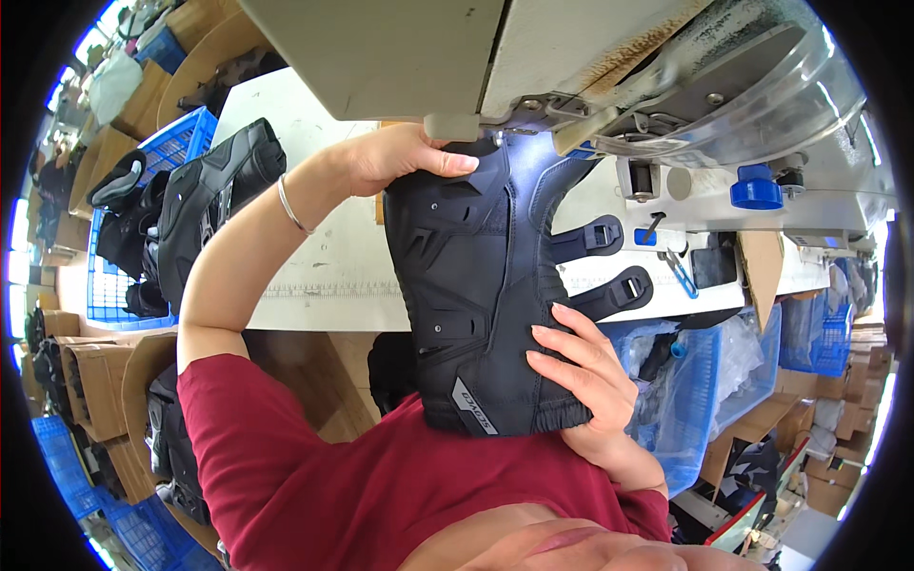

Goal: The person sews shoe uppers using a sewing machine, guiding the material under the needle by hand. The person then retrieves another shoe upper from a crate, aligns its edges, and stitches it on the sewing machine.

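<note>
A black knee guard (pixel 505 324) with hard ribbed plates, small rivets and a grey label reaches from my chest up to the sewing machine (pixel 543 86). Two black buckle straps (pixel 614 293) stick out from its right side. My left hand (pixel 409 157) grips the far left edge, thumb on top and the other fingers hidden underneath. Lower on the right side, my right hand (pixel 595 381) holds the guard's edge with its fingers laid over the fabric; its thumb is out of sight. The guard's far end lies under the lit machine head, where the needle cannot be made out.
More black guards (pixel 214 200) are piled at the left, by a blue crate (pixel 95 276). Blue-handled snips (pixel 682 276) lie on the white table (pixel 333 285), right of the straps. Blue bins (pixel 690 409) with plastic bags stand below the table's right side. Cardboard boxes (pixel 100 381) fill the left.
</note>
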Tool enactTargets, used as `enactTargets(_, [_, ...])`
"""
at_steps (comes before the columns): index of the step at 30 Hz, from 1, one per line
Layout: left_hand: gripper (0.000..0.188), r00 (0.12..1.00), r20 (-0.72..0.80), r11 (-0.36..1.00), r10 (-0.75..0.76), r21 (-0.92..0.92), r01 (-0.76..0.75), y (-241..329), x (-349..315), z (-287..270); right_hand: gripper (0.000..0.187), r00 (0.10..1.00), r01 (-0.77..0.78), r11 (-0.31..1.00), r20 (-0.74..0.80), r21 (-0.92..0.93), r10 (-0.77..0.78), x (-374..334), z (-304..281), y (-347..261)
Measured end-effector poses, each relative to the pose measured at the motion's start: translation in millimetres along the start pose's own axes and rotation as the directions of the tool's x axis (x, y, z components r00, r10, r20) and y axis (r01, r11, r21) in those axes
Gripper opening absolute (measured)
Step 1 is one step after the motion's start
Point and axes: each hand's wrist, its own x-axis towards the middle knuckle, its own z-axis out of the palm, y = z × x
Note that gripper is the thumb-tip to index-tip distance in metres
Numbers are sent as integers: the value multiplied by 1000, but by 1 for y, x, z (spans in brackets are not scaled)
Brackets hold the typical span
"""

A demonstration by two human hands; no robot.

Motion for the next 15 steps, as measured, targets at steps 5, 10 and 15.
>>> enactTargets(5, [58, 998, -61, 997, -4, 81, 9, 4, 0, -5, 27, 998, 23, 997, 62, -69, -19, 8, 2, -10])
enactTargets(10, [51, 993, -102, 994, 55, 103, -44, -7, 5, -12, 30, 995, 62, 996, 77, -62, -57, 2, 11, -4])
enactTargets(15, [54, 993, -108, 967, 52, 254, -22, 12, 5, -13, 32, 996, 81, 994, 53, -75, -77, 4, 16, 2])
